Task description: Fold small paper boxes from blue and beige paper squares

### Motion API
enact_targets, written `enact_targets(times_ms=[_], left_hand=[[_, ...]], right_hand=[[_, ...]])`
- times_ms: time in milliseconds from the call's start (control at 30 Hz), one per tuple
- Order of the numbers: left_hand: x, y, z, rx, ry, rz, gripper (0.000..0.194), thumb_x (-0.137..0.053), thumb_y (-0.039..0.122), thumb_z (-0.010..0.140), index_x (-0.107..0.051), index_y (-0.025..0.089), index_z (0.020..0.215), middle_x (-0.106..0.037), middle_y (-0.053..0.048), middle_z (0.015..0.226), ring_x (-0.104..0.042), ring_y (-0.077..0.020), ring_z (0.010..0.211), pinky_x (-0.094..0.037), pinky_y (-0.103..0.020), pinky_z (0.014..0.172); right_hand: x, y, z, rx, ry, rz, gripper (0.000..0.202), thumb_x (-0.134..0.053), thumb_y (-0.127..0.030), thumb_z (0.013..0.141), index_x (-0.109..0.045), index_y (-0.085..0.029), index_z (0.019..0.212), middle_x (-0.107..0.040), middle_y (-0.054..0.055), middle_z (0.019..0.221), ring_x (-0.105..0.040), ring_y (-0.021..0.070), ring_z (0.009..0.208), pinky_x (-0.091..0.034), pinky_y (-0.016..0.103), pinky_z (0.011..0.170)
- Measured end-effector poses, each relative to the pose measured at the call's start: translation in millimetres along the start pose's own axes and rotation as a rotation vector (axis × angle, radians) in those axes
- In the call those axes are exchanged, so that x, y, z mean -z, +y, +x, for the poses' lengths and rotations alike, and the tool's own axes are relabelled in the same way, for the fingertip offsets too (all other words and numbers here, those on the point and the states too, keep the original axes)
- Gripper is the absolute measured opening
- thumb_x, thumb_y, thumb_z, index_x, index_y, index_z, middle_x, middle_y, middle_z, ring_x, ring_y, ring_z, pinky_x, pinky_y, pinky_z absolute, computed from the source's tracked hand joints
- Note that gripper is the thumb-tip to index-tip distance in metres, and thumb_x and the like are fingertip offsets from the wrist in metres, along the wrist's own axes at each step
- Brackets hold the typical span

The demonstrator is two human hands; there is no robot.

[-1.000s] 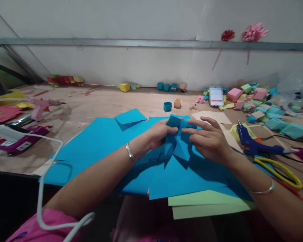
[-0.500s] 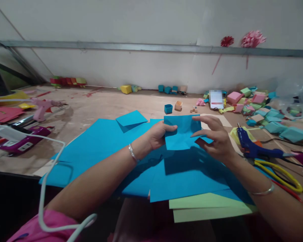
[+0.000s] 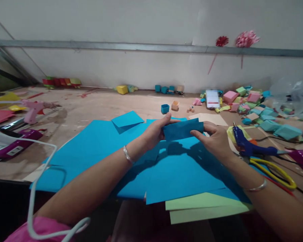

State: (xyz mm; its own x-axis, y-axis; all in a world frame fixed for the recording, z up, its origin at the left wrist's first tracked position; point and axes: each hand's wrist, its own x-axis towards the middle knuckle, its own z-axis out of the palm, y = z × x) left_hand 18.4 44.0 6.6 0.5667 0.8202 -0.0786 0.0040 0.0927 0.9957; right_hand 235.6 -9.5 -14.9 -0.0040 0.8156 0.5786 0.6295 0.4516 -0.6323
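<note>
A small blue paper piece [image 3: 183, 129], folded into a narrow strip, is held just above the table between both hands. My left hand [image 3: 155, 132] pinches its left end and my right hand [image 3: 215, 139] pinches its right end. Under the hands lies a spread of large blue paper sheets [image 3: 98, 148], with light green sheets [image 3: 204, 206] sticking out at the near edge. A smaller folded blue square [image 3: 127, 119] lies on the sheets to the left of my left hand.
A blue glue gun [image 3: 244, 144] and yellow-handled scissors [image 3: 275, 169] lie right of my right hand. A heap of folded paper boxes [image 3: 257, 109] fills the back right. A small blue box [image 3: 165, 108], a pink glue gun [image 3: 32, 109] and a purple tool [image 3: 13, 144] also lie about.
The blue piece was pressed on the sheets, then lifted and opened as a square. Now it is folded into a narrow strip held at both ends.
</note>
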Motion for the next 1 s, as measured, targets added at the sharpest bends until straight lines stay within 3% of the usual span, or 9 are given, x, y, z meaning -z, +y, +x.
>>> enact_targets(times_ms=[67, 133, 200, 267, 400, 500, 667, 1000], left_hand=[[1.1, 1.6, 0.6, -0.008, 0.073, 0.034, 0.053, -0.059, 0.062, 0.082, -0.072, 0.02, 0.11, -0.074, -0.01, 0.103, -0.069, -0.0246, 0.092, -0.055, -0.036, 0.077], [0.3, 2.0, 0.7, -0.08, 0.141, 0.153, 0.039, -0.075, 0.043, 0.074, -0.074, 0.019, 0.105, -0.075, -0.008, 0.101, -0.067, -0.022, 0.093, -0.053, -0.034, 0.081], [-1.4, 0.3, 1.0, -0.159, 0.184, 0.274, 0.028, -0.076, 0.025, 0.072, -0.076, 0.019, 0.099, -0.075, -0.005, 0.099, -0.067, -0.0196, 0.092, -0.052, -0.032, 0.084], [-3.0, -2.9, 1.8, -0.189, 0.201, 0.304, 0.021, -0.071, 0.019, 0.075, -0.077, 0.019, 0.095, -0.076, -0.004, 0.096, -0.067, -0.0184, 0.089, -0.052, -0.033, 0.084], [-3.2, -8.7, 3.7, -0.197, 0.199, 0.292, 0.021, -0.069, 0.015, 0.075, -0.077, 0.02, 0.093, -0.076, -0.002, 0.093, -0.068, -0.0177, 0.086, -0.054, -0.032, 0.082], [-2.6, -9.6, 3.8, -0.2, 0.21, 0.324, 0.024, -0.069, 0.011, 0.073, -0.077, 0.019, 0.094, -0.077, -0.002, 0.093, -0.069, -0.0185, 0.088, -0.055, -0.032, 0.083], [-4.0, -7.5, 2.9, -0.203, 0.218, 0.393, 0.025, -0.068, 0.01, 0.072, -0.077, 0.018, 0.095, -0.077, -0.003, 0.094, -0.069, -0.0189, 0.089, -0.055, -0.031, 0.083], [-3.8, -1.6, 0.7, -0.148, 0.227, 0.489, 0.017, -0.065, 0.024, 0.079, -0.077, 0.018, 0.09, -0.076, -0.003, 0.084, -0.066, -0.0153, 0.075, -0.05, -0.025, 0.065]], right_hand=[[0.5, 1.2, 0.3, 0.009, 0.014, -0.036, 0.018, -0.069, -0.037, 0.081, -0.065, -0.022, 0.071, -0.067, 0.004, 0.079, -0.062, 0.021, 0.077, -0.048, 0.034, 0.07], [0.7, 2.6, 0.4, -0.003, 0.027, -0.071, 0.021, -0.068, -0.038, 0.081, -0.064, -0.022, 0.07, -0.066, 0.004, 0.077, -0.061, 0.0201, 0.074, -0.046, 0.033, 0.067], [0.2, 3.8, 0.2, -0.022, 0.02, -0.087, 0.022, -0.067, -0.038, 0.082, -0.062, -0.022, 0.068, -0.064, 0.002, 0.073, -0.058, 0.0187, 0.07, -0.044, 0.032, 0.064], [-1.1, 4.4, -0.1, -0.058, 0.02, -0.08, 0.023, -0.069, -0.038, 0.08, -0.059, -0.021, 0.068, -0.06, 0.001, 0.069, -0.055, 0.0169, 0.067, -0.043, 0.03, 0.062], [-4.5, 3.5, -0.4, -0.182, 0.121, 0.055, 0.028, -0.073, -0.04, 0.074, -0.055, -0.022, 0.084, -0.056, -0.002, 0.069, -0.053, 0.0145, 0.063, -0.043, 0.028, 0.06], [-4.4, 1.3, 0.0, -0.219, 0.097, 0.167, 0.031, -0.066, -0.04, 0.079, -0.057, -0.021, 0.101, -0.056, -0.003, 0.071, -0.054, 0.0145, 0.065, -0.043, 0.028, 0.061], [-1.4, -0.7, 0.1, -0.187, 0.033, 0.074, 0.024, -0.06, -0.041, 0.082, -0.06, -0.019, 0.072, -0.054, -0.001, 0.066, -0.051, 0.0145, 0.066, -0.041, 0.028, 0.063], [-1.6, 2.9, 1.0, -0.19, 0.051, 0.038, 0.024, -0.061, -0.041, 0.082, -0.06, -0.019, 0.072, -0.051, -0.002, 0.064, -0.045, 0.013, 0.062, -0.036, 0.027, 0.06]])
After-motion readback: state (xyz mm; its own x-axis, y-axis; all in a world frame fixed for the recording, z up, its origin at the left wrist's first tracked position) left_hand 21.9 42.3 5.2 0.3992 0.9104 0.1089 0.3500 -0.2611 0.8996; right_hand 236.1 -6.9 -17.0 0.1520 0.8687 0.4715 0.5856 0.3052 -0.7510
